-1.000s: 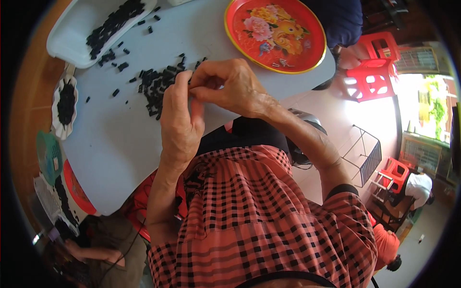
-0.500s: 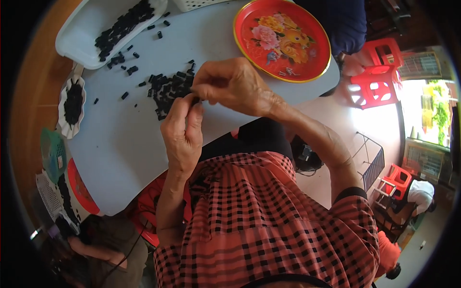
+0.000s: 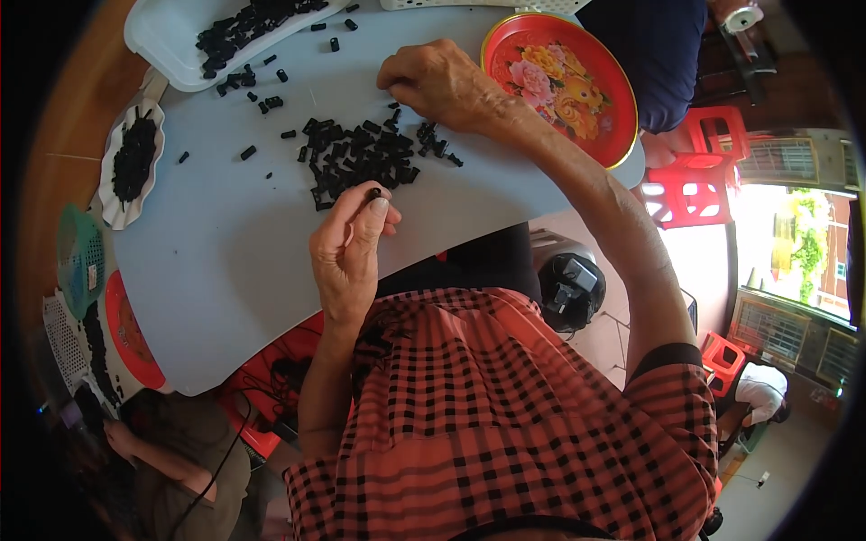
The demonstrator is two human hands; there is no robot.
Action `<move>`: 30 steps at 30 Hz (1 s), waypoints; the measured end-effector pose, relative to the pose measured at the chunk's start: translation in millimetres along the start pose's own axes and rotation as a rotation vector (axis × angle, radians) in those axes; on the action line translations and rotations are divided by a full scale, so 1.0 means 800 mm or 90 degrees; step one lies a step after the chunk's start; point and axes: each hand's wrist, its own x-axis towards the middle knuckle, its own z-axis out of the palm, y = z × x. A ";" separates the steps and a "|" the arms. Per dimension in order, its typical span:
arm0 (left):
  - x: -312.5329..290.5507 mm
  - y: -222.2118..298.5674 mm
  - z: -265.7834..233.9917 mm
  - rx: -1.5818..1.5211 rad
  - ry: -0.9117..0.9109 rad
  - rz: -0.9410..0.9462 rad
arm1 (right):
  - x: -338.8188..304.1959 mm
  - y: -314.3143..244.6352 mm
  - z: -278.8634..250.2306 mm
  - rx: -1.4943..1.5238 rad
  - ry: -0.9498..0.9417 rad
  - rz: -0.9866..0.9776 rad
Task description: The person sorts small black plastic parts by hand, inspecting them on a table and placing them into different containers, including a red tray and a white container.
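Note:
My left hand [image 3: 347, 257] is closed, with a small black cylindrical part [image 3: 374, 193] pinched between thumb and fingers, its round end showing. Just beyond it on the table lies a loose pile of similar black parts [image 3: 361, 153]. A smaller cluster of thinner black pieces [image 3: 431, 138] sits at the pile's right. Farther out, my right hand [image 3: 442, 86] hovers above the table beside the round red tray [image 3: 622, 108]. Its fingers are curled together, and whatever may be between them is hidden.
A white tub [image 3: 167, 54] of black parts stands at the far left, near a scalloped white dish [image 3: 115, 203] of thin black pieces. Stray parts dot the pale blue table [image 3: 225, 298]. Another person's arm [image 3: 171, 455] shows at lower left; a dark-clothed person [image 3: 645, 54] is beyond the tray.
My right hand has left my left hand and moved farther out across the table. My left hand keeps hold of the black part, whose end is now visible. The view has shifted slightly.

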 end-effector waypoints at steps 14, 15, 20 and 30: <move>0.006 0.001 0.005 0.035 -0.005 -0.005 | -0.008 -0.003 -0.017 0.020 -0.088 -0.049; 0.006 0.001 0.006 0.036 -0.007 -0.005 | -0.012 -0.006 -0.021 0.027 -0.106 -0.063; 0.006 0.005 0.009 0.069 -0.003 -0.029 | -0.019 -0.018 -0.018 -0.031 -0.120 -0.077; 0.011 0.008 0.018 -0.187 -0.032 -0.110 | -0.052 -0.056 -0.053 0.085 -0.103 0.046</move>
